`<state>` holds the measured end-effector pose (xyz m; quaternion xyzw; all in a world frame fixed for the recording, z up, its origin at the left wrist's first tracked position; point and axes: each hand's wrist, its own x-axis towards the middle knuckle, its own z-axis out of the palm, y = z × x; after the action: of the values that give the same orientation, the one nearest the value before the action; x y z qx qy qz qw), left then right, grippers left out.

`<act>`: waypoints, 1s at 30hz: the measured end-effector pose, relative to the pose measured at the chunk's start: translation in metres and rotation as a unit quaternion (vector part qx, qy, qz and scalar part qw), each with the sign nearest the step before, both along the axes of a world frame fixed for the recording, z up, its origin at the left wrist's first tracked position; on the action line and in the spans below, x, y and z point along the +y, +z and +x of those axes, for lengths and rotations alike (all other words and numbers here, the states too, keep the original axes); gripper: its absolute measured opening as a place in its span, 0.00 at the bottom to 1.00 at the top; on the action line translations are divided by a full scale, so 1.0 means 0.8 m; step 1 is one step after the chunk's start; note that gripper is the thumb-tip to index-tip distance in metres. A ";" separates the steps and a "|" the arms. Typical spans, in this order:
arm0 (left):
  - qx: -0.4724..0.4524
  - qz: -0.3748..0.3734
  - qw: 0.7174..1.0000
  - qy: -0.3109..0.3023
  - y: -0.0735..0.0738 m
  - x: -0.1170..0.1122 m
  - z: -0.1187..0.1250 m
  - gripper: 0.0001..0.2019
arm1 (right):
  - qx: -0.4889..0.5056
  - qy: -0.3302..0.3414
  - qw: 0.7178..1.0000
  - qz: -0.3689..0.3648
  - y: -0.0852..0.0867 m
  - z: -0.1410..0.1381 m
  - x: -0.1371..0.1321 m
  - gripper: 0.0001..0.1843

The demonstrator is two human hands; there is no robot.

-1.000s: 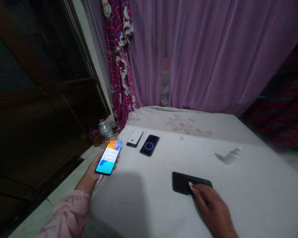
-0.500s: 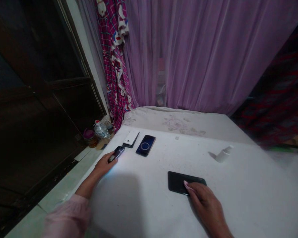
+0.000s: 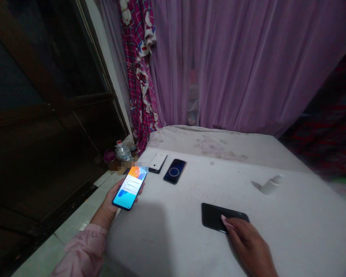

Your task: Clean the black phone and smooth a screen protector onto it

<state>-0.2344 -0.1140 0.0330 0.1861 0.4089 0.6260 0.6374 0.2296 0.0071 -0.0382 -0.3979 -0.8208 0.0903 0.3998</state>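
Observation:
A lit smartphone (image 3: 129,188) rests in my left hand (image 3: 112,197), screen up, over the table's left edge; my fingers are closed round its sides. My right hand (image 3: 249,240) pinches a small pink cloth (image 3: 226,221) and presses it on a black phone (image 3: 216,216) that lies flat on the white sheet. Part of that black phone is hidden under my fingers. Farther back lie a dark phone with a ring on its face (image 3: 175,171) and a white phone (image 3: 158,162) on top of another dark one.
A white spray bottle (image 3: 272,184) stands at the right on the white-covered table (image 3: 184,238). Purple curtains (image 3: 236,69) hang behind it. On the floor at the left are a water jug (image 3: 123,151) and a purple-topped container (image 3: 109,156), near a dark door (image 3: 46,142).
My left hand has lifted its phone and turned it so the lit screen faces me. The right hand stays on the black phone with the cloth. The whole view has shifted slightly.

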 end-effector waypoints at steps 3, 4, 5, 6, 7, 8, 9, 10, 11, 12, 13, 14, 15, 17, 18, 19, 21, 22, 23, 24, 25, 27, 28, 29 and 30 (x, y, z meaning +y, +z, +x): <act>0.032 0.005 0.999 -0.019 0.002 0.002 -0.002 0.34 | -0.001 0.003 1.000 0.006 -0.001 0.001 0.001 0.23; 0.068 0.000 0.998 -0.017 0.004 0.004 -0.002 0.34 | 0.001 0.003 1.000 0.006 -0.001 0.001 0.001 0.23; 0.136 -0.016 0.991 -0.007 0.006 0.006 -0.002 0.33 | 0.001 0.003 1.000 0.005 -0.001 0.001 0.001 0.23; 0.228 -0.042 0.973 0.009 0.007 0.009 -0.001 0.32 | 0.002 0.003 1.000 0.003 -0.001 0.001 0.001 0.23; 0.326 -0.073 0.942 0.027 0.009 0.013 0.000 0.32 | 0.003 0.002 1.000 0.000 -0.001 0.001 0.001 0.23; 0.418 -0.103 0.901 0.045 0.009 0.018 0.001 0.31 | 0.005 0.000 1.000 -0.004 -0.002 0.000 0.001 0.24; 0.490 -0.128 0.860 0.062 0.007 0.023 0.004 0.30 | 0.007 -0.002 1.000 -0.009 -0.002 0.000 0.001 0.24; 0.539 -0.144 0.827 0.076 0.005 0.028 0.007 0.29 | 0.008 -0.003 1.000 -0.016 -0.002 -0.001 0.001 0.25; 0.569 -0.152 0.803 0.090 0.001 0.032 0.011 0.28 | 0.011 -0.004 1.000 -0.023 -0.001 -0.002 0.002 0.25; 0.588 -0.156 0.787 0.102 -0.004 0.036 0.017 0.27 | 0.013 -0.005 0.999 -0.030 0.000 -0.003 0.001 0.25; 0.611 -0.160 0.767 0.113 -0.010 0.039 0.023 0.26 | 0.018 -0.004 0.999 -0.036 0.001 -0.005 0.001 0.25; 0.632 -0.162 0.748 0.124 -0.015 0.041 0.030 0.25 | 0.023 -0.003 0.999 -0.041 0.004 -0.007 0.001 0.25; 0.649 -0.163 0.731 0.133 -0.020 0.041 0.036 0.24 | 0.030 -0.002 0.999 -0.045 0.007 -0.008 0.000 0.24; 0.676 -0.159 0.704 0.147 -0.027 0.040 0.048 0.24 | 0.050 -0.004 0.997 -0.050 0.013 -0.010 -0.003 0.22; 0.686 -0.154 0.695 0.151 -0.030 0.038 0.053 0.24 | 0.063 -0.010 0.997 -0.050 0.017 -0.010 -0.004 0.21; 0.692 -0.150 0.689 0.154 -0.031 0.037 0.057 0.25 | 0.079 -0.025 0.995 -0.048 0.020 -0.009 -0.005 0.21; 0.708 -0.131 0.676 0.154 -0.035 0.037 0.070 0.26 | 0.121 -0.082 0.988 -0.045 0.023 -0.005 -0.006 0.21; 0.719 -0.115 0.670 0.148 -0.038 0.038 0.080 0.27 | 0.143 -0.119 0.981 -0.049 0.024 -0.002 -0.006 0.23; 0.733 -0.089 0.660 0.137 -0.042 0.040 0.093 0.28 | 0.164 -0.157 0.972 -0.059 0.024 0.001 -0.005 0.24; 0.744 -0.060 0.656 0.115 -0.047 0.044 0.110 0.29 | 0.182 -0.193 0.961 -0.075 0.024 0.004 -0.003 0.26; 0.748 -0.033 0.657 0.090 -0.051 0.049 0.131 0.29 | 0.198 -0.222 0.950 -0.092 0.023 0.007 -0.001 0.27; 0.753 0.025 0.657 0.032 -0.060 0.062 0.181 0.30 | 0.226 -0.258 0.932 -0.121 0.021 0.012 0.003 0.30; 0.756 0.058 0.652 -0.003 -0.063 0.069 0.207 0.31 | 0.240 -0.265 0.925 -0.128 0.020 0.014 0.005 0.30; 0.768 0.093 0.632 -0.058 -0.064 0.078 0.232 0.33 | 0.257 -0.268 0.919 -0.131 0.019 0.017 0.006 0.31; 0.776 0.112 0.613 -0.101 -0.063 0.086 0.255 0.35 | 0.274 -0.268 0.914 -0.131 0.017 0.019 0.007 0.30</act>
<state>-0.0304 -0.0449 -0.0175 0.7125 0.6559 0.2207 0.1155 0.2452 0.0125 -0.0243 -0.6112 -0.5226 0.1921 0.5626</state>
